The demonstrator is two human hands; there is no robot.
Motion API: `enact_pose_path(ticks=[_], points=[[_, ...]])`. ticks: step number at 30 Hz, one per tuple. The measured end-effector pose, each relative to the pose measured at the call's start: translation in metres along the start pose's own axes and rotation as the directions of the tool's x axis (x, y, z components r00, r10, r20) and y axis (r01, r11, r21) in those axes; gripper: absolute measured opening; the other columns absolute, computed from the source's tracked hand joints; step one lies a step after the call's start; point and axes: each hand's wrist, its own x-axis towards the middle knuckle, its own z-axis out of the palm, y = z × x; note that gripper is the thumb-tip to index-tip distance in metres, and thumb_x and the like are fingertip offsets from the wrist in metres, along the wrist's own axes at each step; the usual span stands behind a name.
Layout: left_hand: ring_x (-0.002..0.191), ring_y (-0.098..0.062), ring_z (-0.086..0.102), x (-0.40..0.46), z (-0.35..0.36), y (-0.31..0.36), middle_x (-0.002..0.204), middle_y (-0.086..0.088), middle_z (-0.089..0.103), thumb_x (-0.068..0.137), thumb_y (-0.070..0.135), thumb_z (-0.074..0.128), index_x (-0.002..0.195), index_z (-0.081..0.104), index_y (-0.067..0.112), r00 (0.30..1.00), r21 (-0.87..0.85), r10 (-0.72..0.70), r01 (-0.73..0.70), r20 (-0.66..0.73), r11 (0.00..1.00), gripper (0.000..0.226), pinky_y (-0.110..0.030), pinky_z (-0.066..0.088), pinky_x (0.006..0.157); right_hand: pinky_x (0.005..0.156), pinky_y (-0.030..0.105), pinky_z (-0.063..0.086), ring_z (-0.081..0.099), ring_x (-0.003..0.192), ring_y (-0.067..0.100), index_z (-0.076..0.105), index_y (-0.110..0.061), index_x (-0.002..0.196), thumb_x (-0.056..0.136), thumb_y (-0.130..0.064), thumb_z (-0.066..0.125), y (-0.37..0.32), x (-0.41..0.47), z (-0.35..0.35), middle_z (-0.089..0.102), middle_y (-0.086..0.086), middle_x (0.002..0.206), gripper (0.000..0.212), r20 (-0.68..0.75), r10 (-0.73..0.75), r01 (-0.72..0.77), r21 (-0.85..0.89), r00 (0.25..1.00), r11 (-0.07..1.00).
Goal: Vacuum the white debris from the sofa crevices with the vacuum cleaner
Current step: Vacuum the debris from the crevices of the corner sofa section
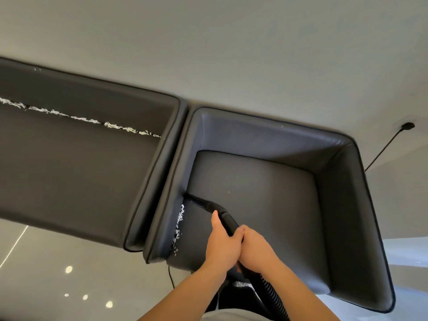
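Head view: 2 hands [234, 245] gripping vacuum nozzle [208, 206]

The vacuum cleaner [222, 215] shows as a black rigid wand with a ribbed hose behind it, slanting up-left, its narrow tip set in the crevice at the left side of the dark grey sofa [254, 205] seat; white debris [178, 224] lines that crevice below the tip; another strip [76, 117] runs along the left section's back crevice.
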Motion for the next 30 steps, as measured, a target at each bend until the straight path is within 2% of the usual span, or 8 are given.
enact_pose_path(ticks=[5, 9, 12, 15, 18, 21, 26, 30], points=[[0.114, -0.022, 0.065, -0.008, 0.003, -0.003, 0.119, 0.003, 0.065, 0.095, 0.040, 0.066, 0.162, 0.004, 0.032, 0.999, -0.048, -0.034, 0.032, -0.035, 0.998, 0.091, -0.040, 0.053, 0.099, 0.038, 0.018, 0.043, 0.060, 0.038, 0.005, 0.047, -0.026, 0.089, 0.094, -0.014, 0.056, -0.006, -0.009, -0.009, 0.065, -0.006, 0.051, 0.015, 0.034, -0.012, 0.012, 0.005, 0.999, 1.000], [0.110, -0.019, 0.065, -0.002, -0.005, -0.005, 0.125, 0.002, 0.066, 0.096, 0.038, 0.066, 0.162, 0.003, 0.031, 0.999, -0.074, -0.039, 0.037, -0.030, 0.997, 0.092, -0.035, 0.051, 0.094, 0.038, 0.016, 0.041, 0.058, 0.037, 0.003, 0.047, -0.025, 0.088, 0.095, -0.017, 0.056, -0.016, -0.006, -0.005, 0.065, -0.005, 0.054, 0.013, 0.033, -0.003, 0.004, -0.028, 0.999, 1.000], [0.096, -0.013, 0.061, 0.002, -0.013, -0.008, 0.110, 0.009, 0.063, 0.095, 0.037, 0.067, 0.162, 0.005, 0.031, 0.999, -0.109, -0.043, 0.040, -0.031, 0.993, 0.092, -0.033, 0.051, 0.091, 0.035, 0.012, 0.037, 0.057, 0.035, 0.000, 0.045, -0.029, 0.084, 0.093, -0.016, 0.059, -0.022, -0.002, 0.000, 0.062, -0.007, 0.055, 0.021, 0.022, -0.020, 0.021, -0.078, 1.000, 0.997], [0.097, -0.013, 0.062, -0.002, -0.015, -0.012, 0.109, 0.009, 0.065, 0.096, 0.037, 0.067, 0.162, 0.005, 0.032, 0.998, -0.127, -0.042, 0.037, -0.043, 0.991, 0.091, -0.035, 0.051, 0.092, 0.035, 0.012, 0.038, 0.057, 0.035, 0.000, 0.043, -0.030, 0.088, 0.092, -0.015, 0.061, -0.023, -0.002, 0.006, 0.063, -0.007, 0.058, 0.023, 0.037, -0.013, 0.017, -0.098, 0.999, 0.995], [0.093, -0.012, 0.063, -0.009, -0.006, -0.008, 0.094, 0.018, 0.057, 0.097, 0.037, 0.064, 0.161, 0.002, 0.034, 0.999, -0.102, -0.030, 0.026, -0.043, 0.994, 0.089, -0.037, 0.055, 0.092, 0.037, 0.014, 0.040, 0.059, 0.038, 0.001, 0.043, -0.030, 0.089, 0.090, -0.017, 0.063, -0.014, -0.009, 0.001, 0.065, -0.006, 0.063, 0.024, 0.014, -0.007, 0.009, -0.098, 1.000, 0.995], [0.108, -0.016, 0.067, -0.015, 0.015, -0.001, 0.116, 0.007, 0.067, 0.097, 0.039, 0.063, 0.161, -0.002, 0.036, 0.999, -0.064, 0.012, -0.010, 0.041, 0.998, 0.091, -0.036, 0.055, 0.094, 0.045, 0.019, 0.046, 0.063, 0.050, 0.006, 0.047, -0.028, 0.090, 0.089, -0.020, 0.062, 0.007, -0.021, -0.009, 0.068, -0.005, 0.072, 0.017, -0.084, 0.045, -0.051, -0.083, 0.996, 0.995], [0.125, -0.017, 0.060, -0.010, 0.048, 0.009, 0.147, 0.001, 0.056, 0.096, 0.040, 0.065, 0.162, 0.001, 0.038, 0.966, -0.048, 0.052, -0.041, 0.253, 0.998, 0.092, -0.027, 0.046, 0.093, 0.058, 0.033, 0.055, 0.069, 0.068, 0.019, 0.048, -0.023, 0.096, 0.090, -0.023, 0.053, 0.041, -0.032, -0.017, 0.070, -0.002, 0.079, 0.008, -0.257, 0.183, -0.189, 0.002, 0.949, 0.982], [0.134, -0.020, 0.055, -0.001, 0.057, 0.013, 0.153, -0.002, 0.051, 0.097, 0.033, 0.066, 0.163, 0.008, 0.035, 0.947, -0.047, 0.047, -0.034, 0.319, 0.998, 0.088, -0.041, 0.046, 0.112, 0.063, 0.034, 0.054, 0.067, 0.077, 0.022, 0.043, -0.021, 0.095, 0.092, -0.024, 0.049, 0.053, -0.024, -0.015, 0.066, -0.002, 0.085, 0.007, -0.283, 0.218, -0.218, 0.032, 0.934, 0.975]])
